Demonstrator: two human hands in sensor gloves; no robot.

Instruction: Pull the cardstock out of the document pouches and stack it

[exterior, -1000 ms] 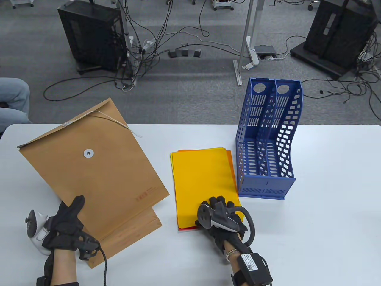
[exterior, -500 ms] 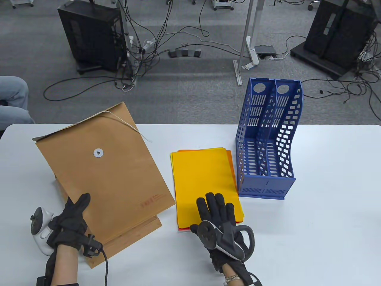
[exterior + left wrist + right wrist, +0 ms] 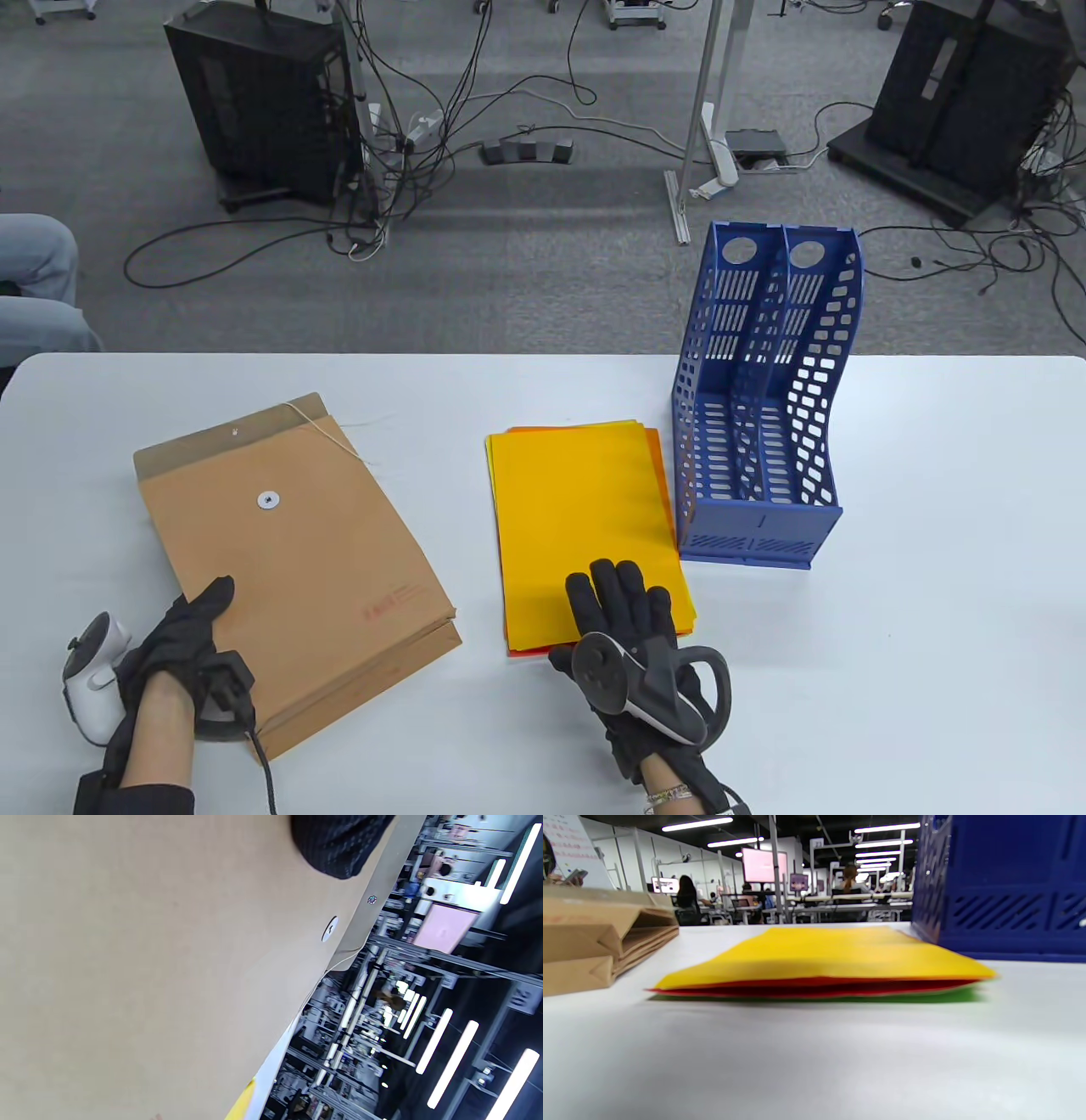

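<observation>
- Now the emptied top kraft pouch (image 3: 293, 543) lies flat on a second pouch (image 3: 399, 671), left of the cardstock stack (image 3: 585, 509) – a judgement: the set-down step is closing.
- Next, likely, the left hand (image 3: 182, 645) must let go so another pouch can be opened.
- Left hand grips the pouch's near corner, thumb on top.
- Right hand (image 3: 632, 611) rests flat, fingers spread, on the stack's near end – grasping nothing.
- A blue file rack (image 3: 764, 399) stands just right of the stack.
</observation>
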